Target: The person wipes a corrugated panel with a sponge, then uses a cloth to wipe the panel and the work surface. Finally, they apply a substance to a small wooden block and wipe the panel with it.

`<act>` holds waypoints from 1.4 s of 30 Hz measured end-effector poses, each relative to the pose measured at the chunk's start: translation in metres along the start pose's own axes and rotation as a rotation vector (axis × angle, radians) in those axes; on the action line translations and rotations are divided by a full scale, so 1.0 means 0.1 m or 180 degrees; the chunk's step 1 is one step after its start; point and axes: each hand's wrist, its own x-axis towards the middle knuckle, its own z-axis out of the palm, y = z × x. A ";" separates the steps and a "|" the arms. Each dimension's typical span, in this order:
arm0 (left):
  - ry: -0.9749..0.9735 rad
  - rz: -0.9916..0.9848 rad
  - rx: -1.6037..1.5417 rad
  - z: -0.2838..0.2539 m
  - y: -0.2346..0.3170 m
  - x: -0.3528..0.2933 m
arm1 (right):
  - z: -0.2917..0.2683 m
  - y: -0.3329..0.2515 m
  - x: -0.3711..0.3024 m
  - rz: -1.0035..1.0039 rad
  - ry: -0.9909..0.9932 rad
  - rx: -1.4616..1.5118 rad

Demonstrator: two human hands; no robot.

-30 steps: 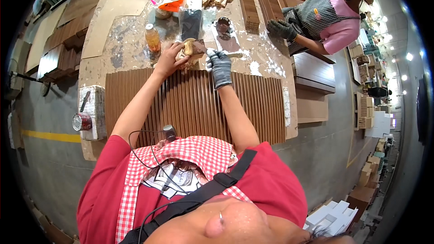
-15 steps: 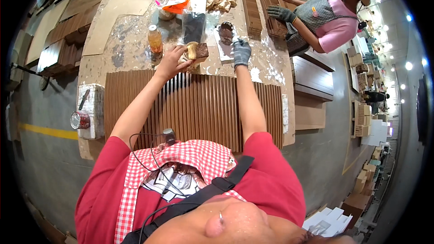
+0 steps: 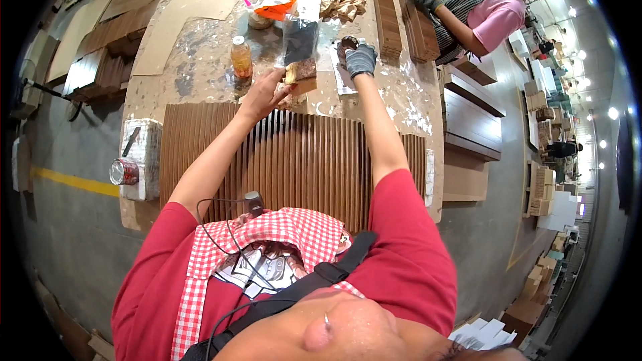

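Note:
A small block (image 3: 302, 75) with a dark brown top and paler sides lies on the worktable beyond the slats. The bare fingers of my left hand (image 3: 264, 95) close around its left end. To the right, my right hand (image 3: 362, 61), in a grey glove, is over a dark brown, round container (image 3: 347, 45) on a pale sheet (image 3: 342, 75). Its fingers are curled in, and whatever they hold is hidden beneath them. Ribbed brown slats (image 3: 301, 160) lie side by side under my forearms.
A bottle of amber liquid (image 3: 241, 60) stands left of the block. Behind are an orange and white bag (image 3: 274, 7), a crumpled tan cloth (image 3: 343, 2) and long brown boards (image 3: 386, 20). A co-worker (image 3: 491, 10) stands at the right. A red tin (image 3: 124, 172) is far left.
My right hand has moved onto the dark round container from beside it. The left hand has shifted to the block's left end. The whole view has swung slightly.

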 end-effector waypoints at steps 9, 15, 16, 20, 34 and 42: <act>0.0010 -0.0331 -0.0468 0.03 -0.09 -0.05 | -0.26 -0.48 -1.09 -0.1919 -0.1920 0.1420; 0.0054 -0.0353 -0.0381 0.03 -0.11 -0.05 | -0.20 -0.54 -1.17 -0.1296 -0.1782 0.2474; 0.0071 -0.0309 -0.0405 0.03 -0.11 -0.06 | -0.18 -0.54 -1.18 -0.1417 -0.1740 0.2550; 0.0142 -0.0199 -0.0523 0.06 -0.16 -0.06 | -0.15 -0.53 -1.06 -0.1430 -0.1562 0.2442; -0.0066 -0.0569 0.0046 0.00 0.01 -0.02 | -0.24 0.17 0.28 0.0232 0.1103 0.3158; -0.0050 -0.0357 -0.0114 0.00 0.00 -0.01 | -0.23 -0.02 0.28 -0.0018 0.0608 0.2482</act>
